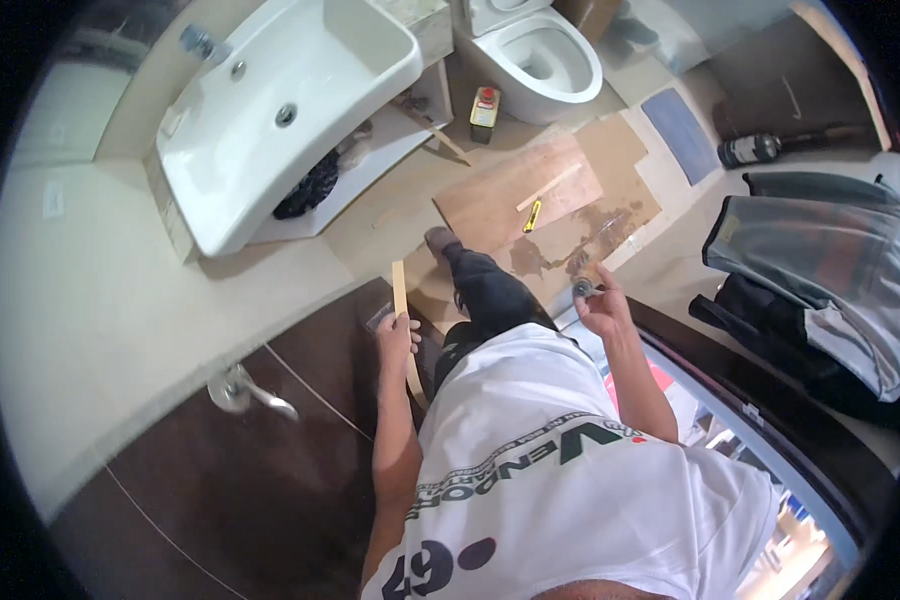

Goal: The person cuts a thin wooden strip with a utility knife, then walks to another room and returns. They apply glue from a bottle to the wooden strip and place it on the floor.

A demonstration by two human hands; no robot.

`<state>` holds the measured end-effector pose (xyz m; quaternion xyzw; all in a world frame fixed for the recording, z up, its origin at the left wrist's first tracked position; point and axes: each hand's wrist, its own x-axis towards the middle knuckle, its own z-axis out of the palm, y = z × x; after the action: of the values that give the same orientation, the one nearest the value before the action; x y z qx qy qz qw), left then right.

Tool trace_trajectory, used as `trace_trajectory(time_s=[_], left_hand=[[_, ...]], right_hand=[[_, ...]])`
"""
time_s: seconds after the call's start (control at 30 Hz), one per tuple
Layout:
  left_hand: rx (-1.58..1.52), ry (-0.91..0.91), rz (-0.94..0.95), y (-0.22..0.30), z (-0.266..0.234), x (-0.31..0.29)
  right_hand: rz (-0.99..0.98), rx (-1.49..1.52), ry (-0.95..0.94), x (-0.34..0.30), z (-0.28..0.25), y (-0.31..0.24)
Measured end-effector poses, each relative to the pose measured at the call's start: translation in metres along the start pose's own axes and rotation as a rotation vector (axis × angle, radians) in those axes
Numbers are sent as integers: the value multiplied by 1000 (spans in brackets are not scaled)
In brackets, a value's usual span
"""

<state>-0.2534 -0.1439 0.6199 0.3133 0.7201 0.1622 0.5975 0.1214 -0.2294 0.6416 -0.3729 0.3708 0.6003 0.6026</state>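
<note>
Apparently, the step in hand is handling the wooden strip (400, 287), pinched in the fingers of the left hand (398, 336) beside the dark door (320, 350). The right hand (606, 308) pinches a small round item (582, 287), its kind unclear. Moving the strip likely calls for a firm grip, clear of the door handle (232, 390) and washbasin (205, 185). Ahead, a yellow cutter (533, 215) lies on a wooden board (480, 205), near a red-capped can (484, 118).

White shirt (580, 465) (boldly printed), black trousers (495, 292)
</note>
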Motion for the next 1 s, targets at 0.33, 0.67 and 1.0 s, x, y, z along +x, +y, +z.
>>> trace_trajectory(time_s=[0.33, 0.67, 1.0], left_hand=[[101, -21, 2, 54, -45, 48], [-39, -248, -116, 105, -25, 108], [210, -410, -327, 96, -52, 163]], right_hand=[[-163, -214, -4, 51, 87, -11], [-65, -212, -56, 62, 70, -4], [220, -373, 10, 79, 175, 185]])
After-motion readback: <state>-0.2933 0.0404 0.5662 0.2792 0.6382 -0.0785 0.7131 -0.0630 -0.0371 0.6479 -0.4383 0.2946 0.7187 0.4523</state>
